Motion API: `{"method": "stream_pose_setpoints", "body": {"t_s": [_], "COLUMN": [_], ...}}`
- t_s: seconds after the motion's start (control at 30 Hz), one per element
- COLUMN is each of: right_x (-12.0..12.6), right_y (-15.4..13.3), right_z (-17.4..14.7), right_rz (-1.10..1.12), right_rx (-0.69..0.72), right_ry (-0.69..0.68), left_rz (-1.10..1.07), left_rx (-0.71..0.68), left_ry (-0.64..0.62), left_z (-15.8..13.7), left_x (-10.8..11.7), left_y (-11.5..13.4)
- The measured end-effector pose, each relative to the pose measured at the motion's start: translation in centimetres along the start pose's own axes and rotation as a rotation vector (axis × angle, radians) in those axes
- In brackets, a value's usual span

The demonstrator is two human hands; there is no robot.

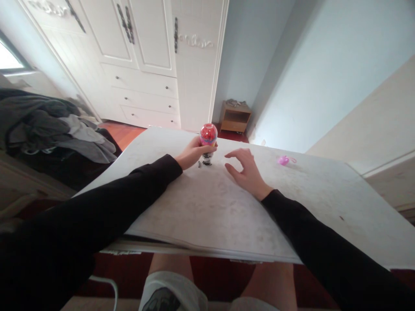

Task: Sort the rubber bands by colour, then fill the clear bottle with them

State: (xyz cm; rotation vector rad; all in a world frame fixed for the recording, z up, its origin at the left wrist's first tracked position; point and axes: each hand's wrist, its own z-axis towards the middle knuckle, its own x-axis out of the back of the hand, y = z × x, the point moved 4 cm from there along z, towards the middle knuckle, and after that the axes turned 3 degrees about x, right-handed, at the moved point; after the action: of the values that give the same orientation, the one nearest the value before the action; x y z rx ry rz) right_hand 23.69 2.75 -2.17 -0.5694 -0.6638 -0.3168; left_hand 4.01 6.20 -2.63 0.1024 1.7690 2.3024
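A small clear vase-shaped bottle stands upright on the white table, layered red above with blue, pink and yellow lower down, and black and clear near its foot. My left hand is wrapped round its middle from the left. To the right of the bottle, apart from it, my right hand hovers with thumb and fingers curved apart and nothing between them. A tiny dark bit lies beside the bottle's foot. Farther right is a small pink object with a loop; its kind is unclear.
The white table has smudges and a small dark mark at right. Beyond it stand a white wardrobe and a small wooden nightstand. Dark and grey clothes are heaped at left. My knees are under the near edge.
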Motion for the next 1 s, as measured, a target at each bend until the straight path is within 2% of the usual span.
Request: {"method": "stream_pose_setpoints", "body": {"t_s": [0.13, 0.2, 0.3, 0.43, 0.6, 0.8, 1.0], "right_x": [-3.2, -4.7, -5.8, -5.7, -5.1, -4.9, -5.0], "right_y": [-0.4, 0.0, 0.5, 0.6, 0.8, 1.3, 0.5], "right_z": [2.5, 3.6, 4.3, 4.1, 3.9, 3.9, 3.5], "right_rz": [0.219, 0.344, 0.472, 0.539, 0.563, 0.552, 0.511], "right_rx": [-0.061, -0.103, -0.106, -0.082, -0.167, -0.233, -0.184], "right_ry": [0.042, 0.014, 0.011, 0.026, 0.051, 0.112, 0.056], "left_rz": [0.05, 0.066, 0.069, 0.069, 0.067, 0.051, 0.107], "left_rx": [-0.033, -0.052, -0.094, -0.136, -0.196, -0.184, -0.196], "left_ry": [-0.051, -0.061, -0.053, -0.105, -0.106, -0.112, -0.013], "left_z": [-0.3, -0.5, -0.5, -0.4, 0.1, 0.1, -0.4], "left_x": [-0.4, -0.5, -0.4, -0.3, 0.4, 0.5, 0.1], "left_y": [0.4, 0.4, 0.3, 0.3, -0.2, -1.1, -0.2]}}
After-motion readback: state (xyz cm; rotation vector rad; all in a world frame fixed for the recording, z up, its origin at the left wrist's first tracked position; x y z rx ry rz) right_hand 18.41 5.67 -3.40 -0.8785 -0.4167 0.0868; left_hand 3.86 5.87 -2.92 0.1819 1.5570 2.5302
